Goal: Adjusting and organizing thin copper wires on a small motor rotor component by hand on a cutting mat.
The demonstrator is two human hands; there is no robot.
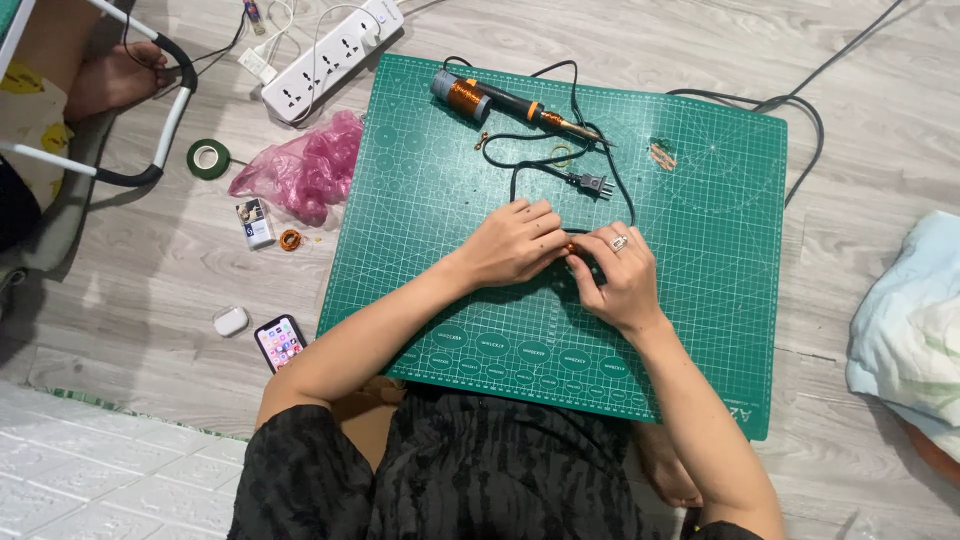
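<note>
Both hands are meeting over the middle of one green gridded cutting mat [700, 300] lying on the floor: the left hand [512, 243] and the right hand [622, 278], wearing one ring, are together pinching one small coppery orange piece [570, 247] between their fingertips. Lying farther up the mat are one orange-and-black soldering iron [540, 115], one spool of copper wire [462, 96] and one black two-pin plug [592, 183]. Sitting off the mat to the left are one white power strip [325, 62], one roll of green tape [208, 158], one crumpled pink plastic bag [305, 168], one smartphone [280, 342] and one white earbud case [231, 321].
</note>
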